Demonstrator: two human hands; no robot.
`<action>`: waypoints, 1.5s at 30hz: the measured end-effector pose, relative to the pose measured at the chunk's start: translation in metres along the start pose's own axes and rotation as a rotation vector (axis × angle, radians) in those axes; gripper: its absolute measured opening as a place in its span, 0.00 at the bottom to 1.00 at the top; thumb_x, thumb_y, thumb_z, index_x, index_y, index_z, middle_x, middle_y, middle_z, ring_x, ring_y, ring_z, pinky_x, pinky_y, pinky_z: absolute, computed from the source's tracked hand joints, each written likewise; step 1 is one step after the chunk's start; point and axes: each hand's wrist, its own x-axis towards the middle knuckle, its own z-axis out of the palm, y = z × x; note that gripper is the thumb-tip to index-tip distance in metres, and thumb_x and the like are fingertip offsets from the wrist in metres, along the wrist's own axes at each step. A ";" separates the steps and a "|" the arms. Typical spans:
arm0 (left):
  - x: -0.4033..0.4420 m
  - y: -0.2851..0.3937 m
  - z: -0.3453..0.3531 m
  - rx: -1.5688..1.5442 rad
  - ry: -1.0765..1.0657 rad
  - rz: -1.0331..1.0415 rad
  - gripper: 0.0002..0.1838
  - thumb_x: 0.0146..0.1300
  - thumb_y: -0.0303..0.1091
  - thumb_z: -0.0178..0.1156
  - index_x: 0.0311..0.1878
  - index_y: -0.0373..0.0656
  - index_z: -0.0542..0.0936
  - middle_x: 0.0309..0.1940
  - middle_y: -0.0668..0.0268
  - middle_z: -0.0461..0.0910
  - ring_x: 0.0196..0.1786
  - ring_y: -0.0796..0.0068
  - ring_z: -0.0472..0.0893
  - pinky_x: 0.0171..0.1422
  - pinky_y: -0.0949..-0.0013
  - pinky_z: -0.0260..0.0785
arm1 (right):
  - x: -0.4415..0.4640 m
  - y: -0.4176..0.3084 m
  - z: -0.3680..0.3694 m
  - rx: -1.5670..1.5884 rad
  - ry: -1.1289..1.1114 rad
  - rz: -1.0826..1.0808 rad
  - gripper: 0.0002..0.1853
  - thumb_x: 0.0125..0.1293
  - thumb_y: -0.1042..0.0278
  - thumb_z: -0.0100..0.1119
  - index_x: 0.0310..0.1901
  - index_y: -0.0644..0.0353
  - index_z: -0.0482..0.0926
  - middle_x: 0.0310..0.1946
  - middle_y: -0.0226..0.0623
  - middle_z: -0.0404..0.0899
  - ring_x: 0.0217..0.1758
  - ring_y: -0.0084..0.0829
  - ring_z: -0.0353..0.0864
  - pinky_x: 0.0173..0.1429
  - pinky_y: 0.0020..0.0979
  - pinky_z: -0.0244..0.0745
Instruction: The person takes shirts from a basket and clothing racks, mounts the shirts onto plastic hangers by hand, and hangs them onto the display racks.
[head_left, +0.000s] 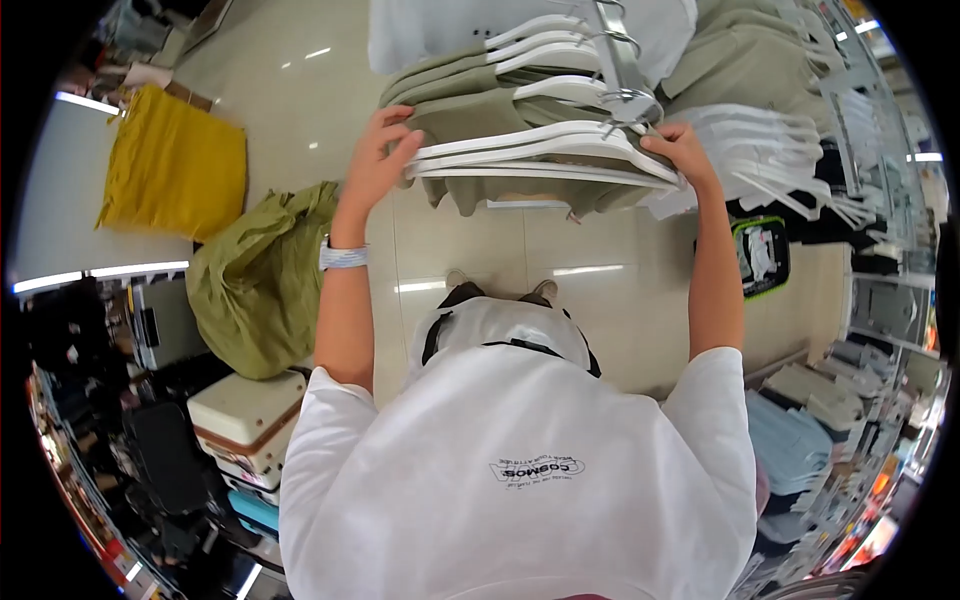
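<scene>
Olive-green shirts (pixel 460 122) hang on white hangers (pixel 530 143) in front of me, from a metal rail (pixel 622 60). My left hand (pixel 378 158) is at the left shoulder end of the nearest shirts. Its thumb and fingers are apart, with the fingertips against the fabric and the thumb by the hanger ends. At the other end, my right hand (pixel 682 152) pinches the shoulder of a shirt beside its hanger, thumb on top. The lower part of the nearest shirt dangles below the hangers. The right hand's other fingers are partly hidden.
More green shirts (pixel 745 60) and white hangers (pixel 770 150) are on the right. A black basket with a green rim (pixel 762 258) is below them. At left are a yellow cloth (pixel 175 160), a large olive cloth bundle (pixel 265 280) and a cream suitcase (pixel 245 408).
</scene>
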 end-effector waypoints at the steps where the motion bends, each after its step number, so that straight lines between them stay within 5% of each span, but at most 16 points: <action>1: 0.004 -0.007 -0.002 -0.081 0.006 -0.013 0.10 0.61 0.34 0.58 0.35 0.36 0.80 0.48 0.58 0.73 0.54 0.64 0.72 0.54 0.67 0.65 | -0.002 0.010 0.000 0.012 0.054 0.001 0.13 0.53 0.61 0.69 0.27 0.65 0.84 0.19 0.22 0.75 0.23 0.13 0.67 0.27 0.21 0.61; 8: -0.011 -0.033 0.000 -0.081 -0.145 -0.258 0.12 0.66 0.34 0.53 0.36 0.35 0.79 0.37 0.59 0.78 0.43 0.69 0.78 0.49 0.70 0.67 | -0.039 0.058 0.001 0.154 0.299 0.088 0.13 0.54 0.63 0.68 0.36 0.63 0.82 0.26 0.23 0.78 0.30 0.14 0.70 0.34 0.21 0.65; 10: -0.032 -0.040 0.014 0.063 0.027 -0.368 0.16 0.68 0.37 0.49 0.38 0.34 0.79 0.29 0.62 0.78 0.36 0.71 0.78 0.44 0.72 0.68 | -0.063 0.073 0.014 0.141 0.431 0.138 0.14 0.56 0.64 0.66 0.39 0.64 0.81 0.27 0.26 0.79 0.30 0.16 0.72 0.35 0.21 0.66; 12: -0.061 -0.036 0.044 -0.441 0.376 -0.531 0.17 0.70 0.39 0.45 0.39 0.33 0.77 0.27 0.64 0.77 0.32 0.73 0.77 0.39 0.71 0.69 | -0.087 0.110 0.039 0.393 0.832 -0.020 0.13 0.58 0.66 0.64 0.41 0.66 0.80 0.29 0.29 0.80 0.31 0.17 0.74 0.36 0.22 0.68; 14: -0.106 -0.060 0.061 -0.457 0.316 -0.603 0.16 0.68 0.39 0.46 0.36 0.35 0.76 0.25 0.64 0.76 0.28 0.75 0.75 0.35 0.71 0.69 | -0.128 0.159 0.063 0.293 0.924 0.078 0.11 0.60 0.69 0.59 0.41 0.67 0.79 0.29 0.31 0.80 0.32 0.19 0.76 0.38 0.22 0.70; 16: -0.133 -0.046 0.088 -0.709 0.152 -1.006 0.12 0.66 0.37 0.48 0.31 0.39 0.74 0.23 0.66 0.74 0.25 0.77 0.73 0.33 0.72 0.68 | -0.178 0.183 0.098 0.488 0.850 0.281 0.08 0.61 0.71 0.56 0.38 0.66 0.80 0.28 0.32 0.80 0.31 0.20 0.77 0.38 0.22 0.71; 22: -0.127 0.033 0.192 -0.560 -0.548 -1.058 0.13 0.63 0.34 0.50 0.22 0.41 0.71 0.15 0.72 0.67 0.19 0.79 0.65 0.25 0.74 0.58 | -0.257 0.160 0.133 0.633 0.457 0.379 0.07 0.61 0.72 0.54 0.37 0.64 0.80 0.28 0.33 0.79 0.31 0.22 0.77 0.39 0.25 0.74; 24: -0.109 0.061 0.241 -0.279 -0.800 -0.559 0.17 0.61 0.32 0.52 0.17 0.37 0.65 0.12 0.74 0.62 0.18 0.79 0.59 0.23 0.72 0.51 | -0.266 0.149 0.124 0.464 0.419 0.297 0.09 0.60 0.67 0.57 0.36 0.66 0.79 0.26 0.34 0.80 0.30 0.25 0.78 0.37 0.28 0.73; 26: -0.090 0.116 0.284 -0.251 -0.893 -0.436 0.17 0.57 0.31 0.54 0.18 0.34 0.61 0.11 0.70 0.59 0.19 0.79 0.54 0.22 0.70 0.49 | -0.276 0.129 0.100 0.399 0.401 0.245 0.09 0.60 0.68 0.57 0.36 0.66 0.79 0.27 0.36 0.80 0.30 0.27 0.78 0.37 0.29 0.73; 28: -0.079 0.153 0.323 -0.158 -1.139 -0.066 0.15 0.52 0.30 0.56 0.17 0.34 0.64 0.11 0.61 0.62 0.16 0.73 0.59 0.22 0.67 0.52 | -0.290 0.110 0.071 0.330 0.389 0.193 0.09 0.59 0.68 0.57 0.36 0.66 0.79 0.27 0.38 0.80 0.29 0.30 0.79 0.37 0.30 0.73; 31: -0.075 0.215 0.373 -0.014 -1.234 0.228 0.13 0.48 0.31 0.57 0.17 0.35 0.66 0.14 0.55 0.66 0.16 0.61 0.66 0.23 0.62 0.57 | -0.317 0.101 0.039 0.291 0.370 0.128 0.08 0.58 0.71 0.56 0.36 0.65 0.79 0.29 0.40 0.80 0.32 0.33 0.80 0.38 0.31 0.74; 34: -0.077 0.245 0.415 0.006 -1.356 0.398 0.11 0.47 0.32 0.57 0.16 0.37 0.69 0.14 0.56 0.70 0.19 0.54 0.71 0.24 0.58 0.60 | -0.342 0.117 0.013 0.070 0.306 0.208 0.09 0.55 0.77 0.53 0.37 0.65 0.79 0.30 0.41 0.81 0.35 0.34 0.80 0.41 0.31 0.74; 39: -0.064 0.273 0.467 -0.004 -1.416 0.435 0.07 0.48 0.33 0.59 0.22 0.41 0.73 0.16 0.59 0.72 0.21 0.57 0.73 0.25 0.59 0.63 | -0.371 0.147 -0.010 0.648 0.488 0.211 0.17 0.57 0.82 0.50 0.50 0.65 0.73 0.39 0.37 0.78 0.40 0.27 0.78 0.46 0.29 0.74; 45: -0.040 0.304 0.557 -0.126 -1.366 0.556 0.08 0.49 0.33 0.61 0.33 0.46 0.75 0.21 0.65 0.76 0.23 0.61 0.76 0.27 0.63 0.67 | -0.381 0.186 -0.078 0.733 0.635 0.329 0.19 0.56 0.80 0.49 0.51 0.63 0.72 0.41 0.35 0.77 0.43 0.26 0.77 0.50 0.28 0.72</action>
